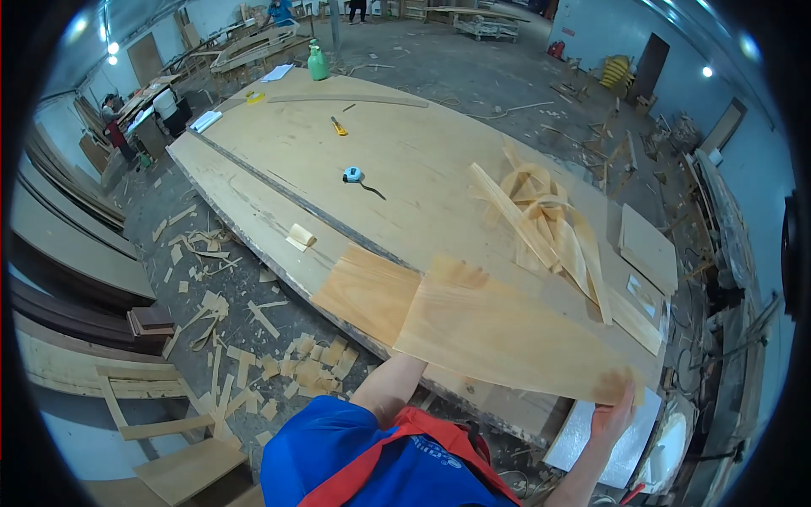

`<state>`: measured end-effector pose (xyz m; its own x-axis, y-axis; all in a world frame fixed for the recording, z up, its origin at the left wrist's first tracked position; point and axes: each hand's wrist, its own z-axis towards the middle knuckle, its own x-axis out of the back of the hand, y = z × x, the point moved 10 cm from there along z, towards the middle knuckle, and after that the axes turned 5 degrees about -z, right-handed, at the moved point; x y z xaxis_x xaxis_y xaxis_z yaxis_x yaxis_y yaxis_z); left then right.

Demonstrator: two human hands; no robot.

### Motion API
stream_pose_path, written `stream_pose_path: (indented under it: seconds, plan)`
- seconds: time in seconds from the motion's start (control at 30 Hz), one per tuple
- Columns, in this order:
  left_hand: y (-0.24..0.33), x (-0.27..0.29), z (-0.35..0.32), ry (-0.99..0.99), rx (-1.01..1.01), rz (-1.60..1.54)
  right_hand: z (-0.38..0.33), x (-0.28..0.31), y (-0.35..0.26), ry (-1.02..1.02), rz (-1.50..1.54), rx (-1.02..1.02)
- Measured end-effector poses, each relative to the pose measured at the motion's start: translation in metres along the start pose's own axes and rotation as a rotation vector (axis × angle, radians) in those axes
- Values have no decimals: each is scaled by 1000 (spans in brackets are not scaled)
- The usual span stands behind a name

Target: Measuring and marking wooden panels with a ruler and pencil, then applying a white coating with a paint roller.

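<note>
A thin, pale wood veneer sheet (498, 338) spans the space between my hands, partly lifted off the big worktable (279, 190). My left forearm (393, 384) passes beneath it, and the fingers of that hand show dimly through the veneer near its far edge, bearing it from below. At the sheet's near right end, my right hand (614, 416) grips the edge, the thumb in sight and the fingers behind it. Another veneer piece (363, 291) lies flat at the left, partly under the held one.
Curled veneer strips (549, 220) are heaped at right. Farther off lie a tape measure (352, 175), a yellow utility knife (339, 126) and a green spray bottle (318, 63). A dark straight bar (287, 196) runs along the table's left part. Wood scraps (317, 363) litter the floor.
</note>
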<state>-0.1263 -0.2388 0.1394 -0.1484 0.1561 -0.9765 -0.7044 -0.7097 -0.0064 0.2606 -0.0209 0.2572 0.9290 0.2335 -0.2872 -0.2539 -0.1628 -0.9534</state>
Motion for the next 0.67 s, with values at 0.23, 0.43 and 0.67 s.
stream_pose_path:
  seconds: [0.23,0.43,0.67]
  plan:
    - [-102,0,-118,119,294,-38,3,85,-69,-118,-58,-2]
    - [-136,66,-187,597,277,205,9,165,-91,-185,-93,-47]
    - [-172,80,-183,555,428,314,17,196,-119,-154,-55,-38]
